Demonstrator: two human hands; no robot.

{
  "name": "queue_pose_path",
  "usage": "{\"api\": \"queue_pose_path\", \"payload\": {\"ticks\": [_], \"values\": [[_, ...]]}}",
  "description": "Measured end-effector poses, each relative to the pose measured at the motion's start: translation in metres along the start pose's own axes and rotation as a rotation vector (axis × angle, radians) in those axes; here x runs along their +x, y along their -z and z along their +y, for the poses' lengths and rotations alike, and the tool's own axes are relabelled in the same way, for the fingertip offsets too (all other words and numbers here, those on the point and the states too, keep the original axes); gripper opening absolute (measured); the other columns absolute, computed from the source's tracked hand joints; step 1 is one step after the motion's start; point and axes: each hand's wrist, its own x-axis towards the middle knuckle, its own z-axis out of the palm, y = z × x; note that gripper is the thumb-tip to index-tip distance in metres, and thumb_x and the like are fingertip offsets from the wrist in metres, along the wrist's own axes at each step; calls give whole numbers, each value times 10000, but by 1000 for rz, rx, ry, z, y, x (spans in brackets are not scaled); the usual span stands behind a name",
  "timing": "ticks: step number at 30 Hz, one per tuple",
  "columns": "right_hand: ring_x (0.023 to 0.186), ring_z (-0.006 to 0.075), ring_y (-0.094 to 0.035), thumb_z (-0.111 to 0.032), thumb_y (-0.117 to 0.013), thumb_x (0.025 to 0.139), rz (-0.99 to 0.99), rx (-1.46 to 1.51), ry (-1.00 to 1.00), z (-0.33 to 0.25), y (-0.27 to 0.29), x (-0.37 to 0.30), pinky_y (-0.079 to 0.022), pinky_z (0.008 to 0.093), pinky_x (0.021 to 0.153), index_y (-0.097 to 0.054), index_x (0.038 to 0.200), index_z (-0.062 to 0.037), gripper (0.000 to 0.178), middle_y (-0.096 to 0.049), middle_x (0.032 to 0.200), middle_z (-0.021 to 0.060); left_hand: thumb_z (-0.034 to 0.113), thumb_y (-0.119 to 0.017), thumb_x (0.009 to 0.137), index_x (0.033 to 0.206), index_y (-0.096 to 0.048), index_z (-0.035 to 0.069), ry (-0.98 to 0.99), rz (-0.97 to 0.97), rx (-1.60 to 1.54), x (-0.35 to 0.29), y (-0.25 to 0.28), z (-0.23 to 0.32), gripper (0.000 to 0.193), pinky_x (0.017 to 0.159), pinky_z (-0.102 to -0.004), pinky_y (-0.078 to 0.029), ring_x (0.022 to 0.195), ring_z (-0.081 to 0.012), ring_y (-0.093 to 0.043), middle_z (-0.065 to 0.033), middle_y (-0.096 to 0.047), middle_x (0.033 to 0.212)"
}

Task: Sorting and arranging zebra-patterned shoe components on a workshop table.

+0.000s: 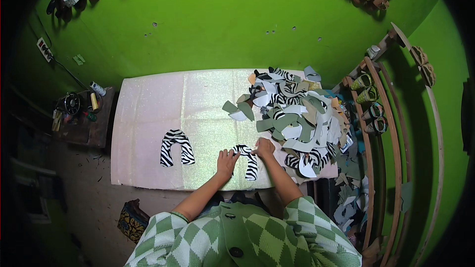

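Note:
On the table in front of me lies a U-shaped zebra-print cut-out [251, 168], black and white, with its curve facing away from me. My left hand [226, 162] covers much of its left arm, with bent fingers gripping near the curve. At the upper right of the curve, my right hand [265, 147] is closed, thumb and fingers pinching the edge. The hands are a short way apart. A matching U-shaped zebra-print piece [187, 154] rests flat to the left, untouched.
A heap of green, white and zebra-print scraps [302, 118] covers the right of the shimmering pale table [148, 104]. A small dark stand [79, 133] with thread spools is left; a wooden rack [391, 153] with sandals stands right. A patterned bag [133, 220] sits on the floor.

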Motion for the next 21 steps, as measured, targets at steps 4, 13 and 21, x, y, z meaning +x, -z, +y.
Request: {"api": "queue_pose_path", "payload": {"ticks": [4, 13, 21], "values": [[778, 216, -610, -303, -864, 463, -82, 98, -20, 14, 2, 7, -471, 345, 666, -620, 746, -123, 415, -632, 785, 38, 85, -527, 776, 1260, -487, 203, -3, -7, -30, 3, -1, 0, 500, 854, -348, -326, 925, -218, -451, -51, -488, 1002], [910, 214, -592, -374, -860, 465, -122, -23, -162, 7, 2, 6, -467, 368, 730, -606, 791, -171, 461, -628, 920, 21, 81, -518, 781, 1264, -483, 212, -15, -6, -32, 1, 0, -2, 501, 851, -357, -330, 924, -220, -460, -49, -498, 988], [976, 236, -586, -511, -837, 436, -94, 6, -331, -10, -5, 0, -389, 416, 830, -565, 939, -144, 680, -622, 994, 64, 92, -476, 792, 1246, -521, 220, -11, 78, -75, 3, -10, 6, 474, 836, -372, -327, 894, -238, -446, -87, -489, 946]]}}
